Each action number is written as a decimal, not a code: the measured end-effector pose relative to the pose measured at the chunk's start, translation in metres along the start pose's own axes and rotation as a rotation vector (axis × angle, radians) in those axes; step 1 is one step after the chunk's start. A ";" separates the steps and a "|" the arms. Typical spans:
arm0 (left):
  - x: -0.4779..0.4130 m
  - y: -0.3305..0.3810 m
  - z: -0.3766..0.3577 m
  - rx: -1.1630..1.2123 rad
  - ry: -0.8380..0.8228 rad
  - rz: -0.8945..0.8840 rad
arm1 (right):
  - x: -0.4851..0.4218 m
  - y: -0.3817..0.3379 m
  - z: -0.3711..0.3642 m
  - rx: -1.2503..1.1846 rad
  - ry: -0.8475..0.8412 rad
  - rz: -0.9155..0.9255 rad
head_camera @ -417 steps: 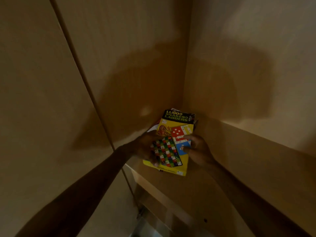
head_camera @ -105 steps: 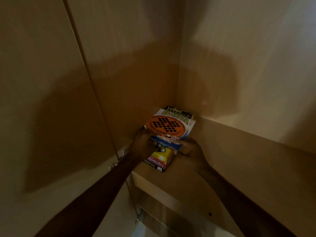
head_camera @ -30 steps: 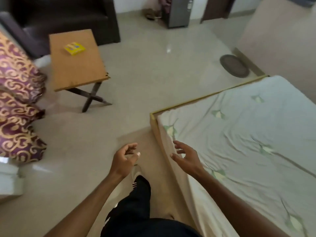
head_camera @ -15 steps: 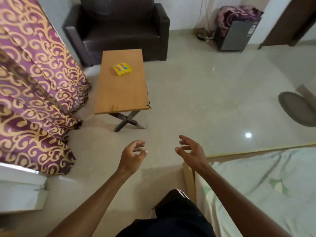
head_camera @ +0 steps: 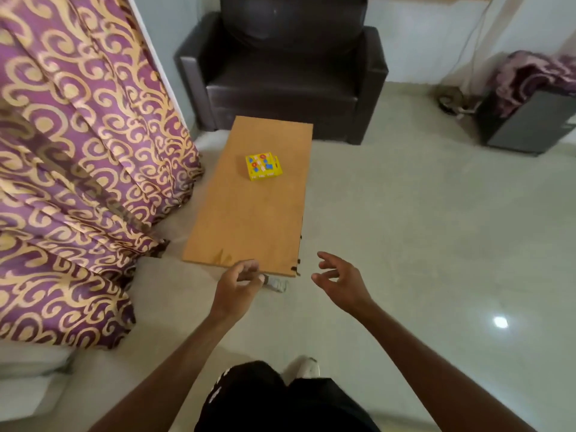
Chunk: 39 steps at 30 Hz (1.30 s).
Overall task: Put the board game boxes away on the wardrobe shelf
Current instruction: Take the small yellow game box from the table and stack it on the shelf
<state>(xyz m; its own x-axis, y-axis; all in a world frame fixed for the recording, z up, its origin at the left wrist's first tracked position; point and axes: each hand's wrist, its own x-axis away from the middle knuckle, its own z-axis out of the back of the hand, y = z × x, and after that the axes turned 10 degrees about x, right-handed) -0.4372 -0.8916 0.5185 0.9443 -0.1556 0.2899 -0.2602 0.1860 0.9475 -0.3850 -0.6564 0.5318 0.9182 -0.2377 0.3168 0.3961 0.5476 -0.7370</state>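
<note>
Evidently at least one box is left to put away: a yellow board game box (head_camera: 263, 166) lies flat on the wooden table (head_camera: 249, 219), toward the table's far end and somewhat nearer its right long edge, with bare tabletop on every side of it. The wardrobe shelf is not in view, so how much is already stored cannot be told from here.

Both hands are empty. The left hand (head_camera: 238, 286) hovers at the table's near edge with its fingers loosely curled around nothing. The right hand (head_camera: 339, 282) hangs just past the table's near right corner, fingers spread and relaxed. Neither touches the box, which is well apart from both.

The near right corner of the table looks chipped (dark notches along the edge). A patterned curtain (head_camera: 78, 166) crowds the table's left side, and a dark armchair (head_camera: 280, 73) stands just beyond its far end. Open floor (head_camera: 420, 229) lies to the table's right, which I judge the easier side for stepping in and for lifting the box.
</note>
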 end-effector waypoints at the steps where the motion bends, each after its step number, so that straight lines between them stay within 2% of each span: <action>1: -0.015 0.005 -0.001 -0.005 0.016 -0.006 | -0.020 -0.007 0.005 0.005 -0.010 0.010; 11: -0.243 0.034 0.006 -0.141 0.136 -0.006 | -0.277 -0.061 0.015 0.089 -0.156 -0.019; 17: -0.383 0.041 0.010 -0.198 0.100 0.140 | -0.425 -0.078 -0.009 0.127 -0.261 -0.095; 23: -0.515 0.020 0.001 -0.315 0.057 0.305 | -0.561 -0.057 -0.062 0.153 -0.391 -0.226; 26: -0.586 -0.002 -0.003 -0.488 0.027 0.345 | -0.623 -0.040 -0.093 0.153 -0.437 -0.326; 30: -0.683 -0.026 -0.010 -0.641 -0.053 0.385 | -0.692 -0.013 -0.131 0.165 -0.502 -0.342; 36: -0.788 -0.063 -0.025 -0.790 -0.156 0.406 | -0.758 0.016 -0.156 0.093 -0.449 -0.361; 39: -0.789 -0.068 -0.037 -0.786 -0.074 0.502 | -0.784 0.019 -0.146 0.088 -0.357 -0.391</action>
<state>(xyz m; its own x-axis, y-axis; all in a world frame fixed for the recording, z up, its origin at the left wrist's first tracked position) -1.1568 -0.7461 0.2204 0.7359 0.0647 0.6740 -0.3978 0.8469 0.3530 -1.0978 -0.5765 0.1817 0.6397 -0.1580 0.7522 0.6930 0.5418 -0.4756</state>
